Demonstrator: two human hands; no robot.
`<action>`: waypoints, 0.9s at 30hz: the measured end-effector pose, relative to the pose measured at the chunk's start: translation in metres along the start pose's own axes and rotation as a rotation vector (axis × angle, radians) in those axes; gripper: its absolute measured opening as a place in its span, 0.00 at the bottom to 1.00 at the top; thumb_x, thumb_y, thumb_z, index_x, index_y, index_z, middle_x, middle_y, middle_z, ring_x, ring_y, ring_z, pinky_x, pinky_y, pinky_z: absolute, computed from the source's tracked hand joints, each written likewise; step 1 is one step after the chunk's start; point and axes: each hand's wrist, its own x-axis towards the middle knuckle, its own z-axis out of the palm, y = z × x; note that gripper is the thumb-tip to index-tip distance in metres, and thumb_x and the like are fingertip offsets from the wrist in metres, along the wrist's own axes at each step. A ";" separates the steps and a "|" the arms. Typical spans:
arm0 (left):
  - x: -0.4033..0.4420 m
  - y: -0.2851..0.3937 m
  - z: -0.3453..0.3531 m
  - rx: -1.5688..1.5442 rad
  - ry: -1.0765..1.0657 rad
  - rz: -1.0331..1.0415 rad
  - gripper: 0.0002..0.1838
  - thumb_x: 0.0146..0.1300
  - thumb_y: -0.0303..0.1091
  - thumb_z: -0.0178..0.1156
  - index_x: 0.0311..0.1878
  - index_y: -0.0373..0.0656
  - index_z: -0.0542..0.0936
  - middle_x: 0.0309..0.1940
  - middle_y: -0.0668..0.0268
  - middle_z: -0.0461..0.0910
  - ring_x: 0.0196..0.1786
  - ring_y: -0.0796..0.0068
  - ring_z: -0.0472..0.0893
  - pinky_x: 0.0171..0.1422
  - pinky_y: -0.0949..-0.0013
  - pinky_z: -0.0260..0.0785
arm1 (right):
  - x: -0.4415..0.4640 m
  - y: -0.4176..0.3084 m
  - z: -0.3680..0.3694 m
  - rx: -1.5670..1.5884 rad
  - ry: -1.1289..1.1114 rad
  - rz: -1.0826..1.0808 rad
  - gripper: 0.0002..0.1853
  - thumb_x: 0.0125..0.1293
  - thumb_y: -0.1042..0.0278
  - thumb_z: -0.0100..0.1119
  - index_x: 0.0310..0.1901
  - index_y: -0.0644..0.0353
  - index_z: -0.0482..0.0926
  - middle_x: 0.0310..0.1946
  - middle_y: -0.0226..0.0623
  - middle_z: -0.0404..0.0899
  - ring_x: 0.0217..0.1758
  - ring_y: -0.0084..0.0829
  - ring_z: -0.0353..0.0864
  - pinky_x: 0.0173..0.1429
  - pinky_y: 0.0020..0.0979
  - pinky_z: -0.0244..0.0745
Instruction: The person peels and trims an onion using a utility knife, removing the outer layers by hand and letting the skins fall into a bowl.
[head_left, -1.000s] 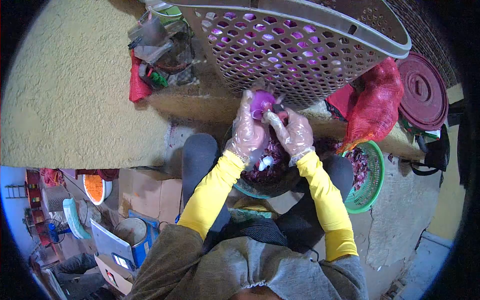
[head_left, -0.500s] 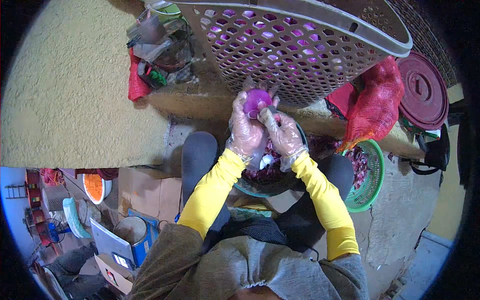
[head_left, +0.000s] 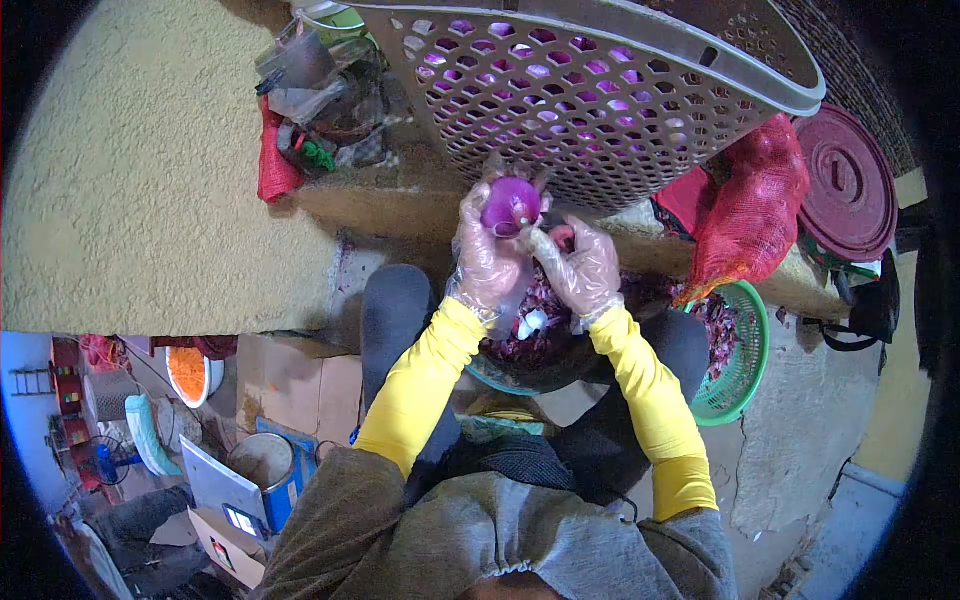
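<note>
A peeled purple onion (head_left: 511,207) rests in my left hand (head_left: 487,250), whose gloved fingers wrap round its left side and back. Just to the right, my right hand (head_left: 579,266) is closed round what looks like a small red-handled knife (head_left: 563,237), its blade mostly hidden. The thumb of that hand is close to the onion's lower right side. Both hands wear clear plastic gloves. Below them, between my knees, a dark basin (head_left: 530,378) holds purple onion skins (head_left: 545,300) and a white scrap (head_left: 532,323).
A tall perforated basket (head_left: 600,110) with purple onions stands directly ahead. To the right are a red mesh sack (head_left: 750,210), a maroon lid (head_left: 845,180) and a green basket (head_left: 748,385) with skins. Bags and containers (head_left: 325,100) lie on the ledge at the left.
My right hand has drawn slightly right and down from the onion. The onion has turned a little in my left hand and shifted slightly left.
</note>
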 end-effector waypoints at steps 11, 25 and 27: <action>-0.004 -0.004 0.010 0.035 -0.076 -0.006 0.24 0.66 0.51 0.58 0.57 0.44 0.75 0.50 0.56 0.80 0.54 0.55 0.81 0.62 0.51 0.75 | 0.006 -0.015 -0.012 -0.080 0.037 -0.135 0.21 0.56 0.47 0.73 0.39 0.58 0.84 0.24 0.40 0.82 0.25 0.41 0.82 0.33 0.38 0.75; 0.000 0.002 -0.002 0.069 -0.107 -0.049 0.25 0.66 0.48 0.59 0.57 0.38 0.75 0.50 0.55 0.80 0.54 0.54 0.81 0.61 0.51 0.75 | 0.009 0.019 -0.001 0.077 -0.118 -0.025 0.25 0.66 0.41 0.60 0.37 0.60 0.85 0.25 0.51 0.81 0.32 0.53 0.83 0.38 0.41 0.75; 0.000 0.002 0.000 0.119 -0.129 -0.015 0.25 0.66 0.47 0.59 0.57 0.38 0.75 0.49 0.54 0.80 0.53 0.54 0.81 0.61 0.53 0.75 | 0.010 0.024 0.000 0.115 -0.169 -0.006 0.26 0.67 0.42 0.60 0.32 0.62 0.84 0.24 0.53 0.80 0.31 0.53 0.82 0.37 0.41 0.75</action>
